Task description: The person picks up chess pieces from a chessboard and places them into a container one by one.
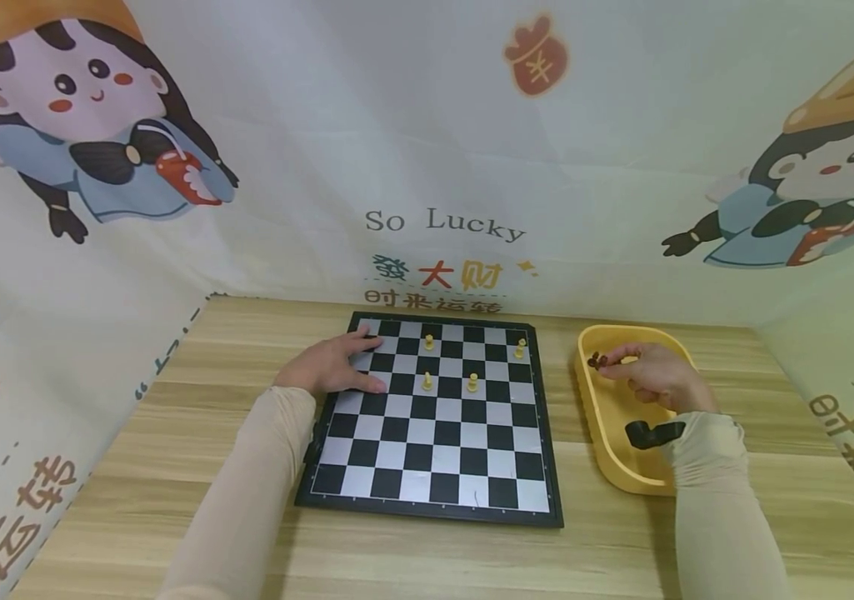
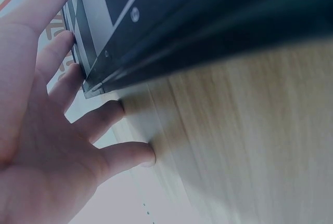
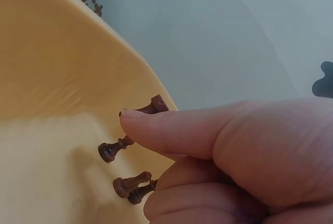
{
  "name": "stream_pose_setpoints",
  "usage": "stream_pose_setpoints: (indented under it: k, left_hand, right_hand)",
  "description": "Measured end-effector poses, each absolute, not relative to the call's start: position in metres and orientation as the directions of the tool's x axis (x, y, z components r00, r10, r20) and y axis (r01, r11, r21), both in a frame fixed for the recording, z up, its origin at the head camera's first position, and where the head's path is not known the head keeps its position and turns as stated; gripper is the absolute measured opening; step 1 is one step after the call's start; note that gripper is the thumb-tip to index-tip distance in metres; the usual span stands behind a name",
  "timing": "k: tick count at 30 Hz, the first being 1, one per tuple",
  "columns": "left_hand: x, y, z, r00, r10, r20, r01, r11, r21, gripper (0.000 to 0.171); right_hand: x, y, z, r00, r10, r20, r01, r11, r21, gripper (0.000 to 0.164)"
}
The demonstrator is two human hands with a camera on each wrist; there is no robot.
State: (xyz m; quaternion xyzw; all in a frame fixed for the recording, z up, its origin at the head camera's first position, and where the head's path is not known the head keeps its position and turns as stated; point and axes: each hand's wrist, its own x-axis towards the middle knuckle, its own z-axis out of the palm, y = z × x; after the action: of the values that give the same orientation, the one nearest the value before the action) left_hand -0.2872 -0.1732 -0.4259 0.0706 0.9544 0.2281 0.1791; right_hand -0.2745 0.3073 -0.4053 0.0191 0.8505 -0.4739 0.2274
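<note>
A black-and-white chessboard [image 1: 434, 433] lies on the table with a few cream chess pieces standing on its far half, among them a pawn [image 1: 473, 382]. My left hand [image 1: 332, 365] rests at the board's left side, fingers spread, thumb and a fingertip over the squares; the left wrist view shows other fingers [image 2: 138, 154] past the rim, near the tabletop. Inside the yellow basket, my right hand [image 1: 651, 375] pinches a dark brown chess piece [image 3: 157, 104] between thumb and finger. More brown pieces [image 3: 109, 151] show just below the fingertips; whether they are held or lie there I cannot tell.
The yellow basket [image 1: 599, 433] stands right of the board, its rim raised around the right hand. A black strap mount [image 1: 651, 433] sits on the right wrist. Behind the wooden table [image 1: 427, 558] hangs a printed cloth [image 1: 307, 167].
</note>
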Motion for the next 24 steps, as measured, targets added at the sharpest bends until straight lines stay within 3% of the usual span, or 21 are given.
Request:
stream_pose_setpoints:
  k: [9,24]
  left_hand:
    - [-0.287,-0.173,-0.426,-0.926,0.220,-0.308,0.058,0.887,0.459,0.095]
    - [-0.288,-0.173,-0.428,-0.924,0.219,-0.313,0.053,0.885,0.462,0.095]
  right_hand:
    - [-0.273,0.307,-0.405,-0.893,-0.202,-0.402,0.240,0.540,-0.806,0.048]
    - [-0.271,0.303,-0.393,-0.910,-0.196,-0.365,0.224,0.508,-0.832,0.049]
